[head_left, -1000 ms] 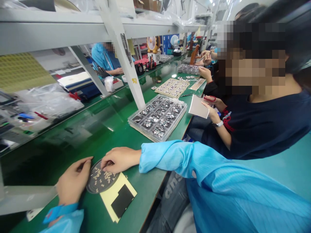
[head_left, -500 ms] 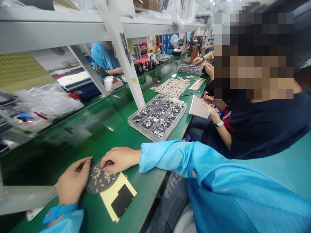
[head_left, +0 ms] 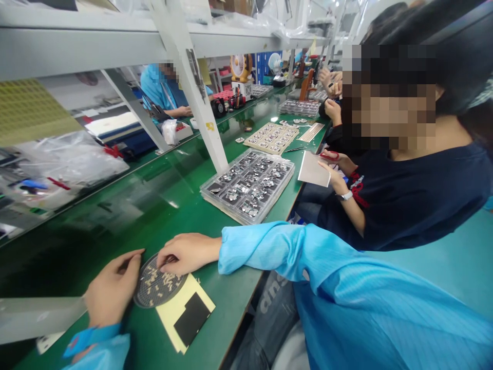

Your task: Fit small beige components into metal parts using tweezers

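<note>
Toward the lower left of the frame, our two bare hands meet over a round dark tray (head_left: 143, 295) lying on the green table (head_left: 231, 293). Small pale pieces (head_left: 168, 280) are scattered across its meshed surface. Our right hand (head_left: 188, 253) comes in from the right side, its wrist leaving a blue sleeve (head_left: 265, 247), and bends down over the tray's upper right part. Its fingers are curled, with thumb and forefinger drawn close together at the pieces; the tips are too small and too shaded for us to tell whether they pinch one. Our left hand (head_left: 111, 289) stands at the tray's left edge, thumb and forefinger stretched out and nearly together at the tips, a dark hollow between them nearer the palm. We see nothing clearly held there, and cannot tell whether those tips press on the rim.

Just below the tray, toward the bottom of the frame, we have a yellow sheet (head_left: 168, 319) partly under its edge, with a black patch (head_left: 192, 319) on it. Near the middle of the frame sits a clear compartment box (head_left: 220, 204) full of metallic parts. At the right, a co-worker in a dark top (head_left: 416, 205) holds a greyish card (head_left: 313, 170).
</note>
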Action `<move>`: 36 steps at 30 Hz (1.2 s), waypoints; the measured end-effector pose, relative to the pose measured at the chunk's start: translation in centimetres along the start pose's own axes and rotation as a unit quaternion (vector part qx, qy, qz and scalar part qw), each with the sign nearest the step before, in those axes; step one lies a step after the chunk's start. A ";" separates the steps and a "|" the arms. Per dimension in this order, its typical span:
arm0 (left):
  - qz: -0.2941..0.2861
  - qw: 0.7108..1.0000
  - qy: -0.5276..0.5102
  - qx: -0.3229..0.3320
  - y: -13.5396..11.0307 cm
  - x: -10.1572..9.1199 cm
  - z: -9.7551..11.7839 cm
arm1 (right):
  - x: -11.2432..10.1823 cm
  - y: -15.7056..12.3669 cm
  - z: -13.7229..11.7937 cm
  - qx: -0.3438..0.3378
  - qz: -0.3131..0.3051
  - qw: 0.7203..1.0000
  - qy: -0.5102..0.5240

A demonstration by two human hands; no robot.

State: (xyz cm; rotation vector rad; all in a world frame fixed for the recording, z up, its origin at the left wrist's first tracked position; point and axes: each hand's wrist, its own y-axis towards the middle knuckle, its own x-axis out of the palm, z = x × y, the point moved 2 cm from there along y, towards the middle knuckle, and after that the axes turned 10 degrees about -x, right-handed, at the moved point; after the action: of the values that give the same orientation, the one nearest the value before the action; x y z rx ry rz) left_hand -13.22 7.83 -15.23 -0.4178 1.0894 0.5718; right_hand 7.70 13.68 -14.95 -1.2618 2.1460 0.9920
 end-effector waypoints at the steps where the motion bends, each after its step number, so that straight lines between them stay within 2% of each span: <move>1: 0.000 1.000 -0.002 0.002 0.1 0.0 0.0 | 0.0 0.0 0.0 0.000 0.001 1.000 0.003; 26: 0.008 1.000 -0.002 0.014 0.1 0.1 -0.3 | 0.1 -0.1 -0.1 -0.001 0.027 1.000 0.000; 36: 0.001 1.000 -0.005 0.011 -0.1 0.1 -0.2 | -0.1 0.0 -0.2 0.001 -0.004 1.000 -0.008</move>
State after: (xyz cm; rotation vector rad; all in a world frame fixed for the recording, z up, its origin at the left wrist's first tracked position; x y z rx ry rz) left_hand -13.26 7.67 -15.34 -0.3942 1.0857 0.5617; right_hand 7.74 13.56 -14.80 -1.2546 2.1280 0.9929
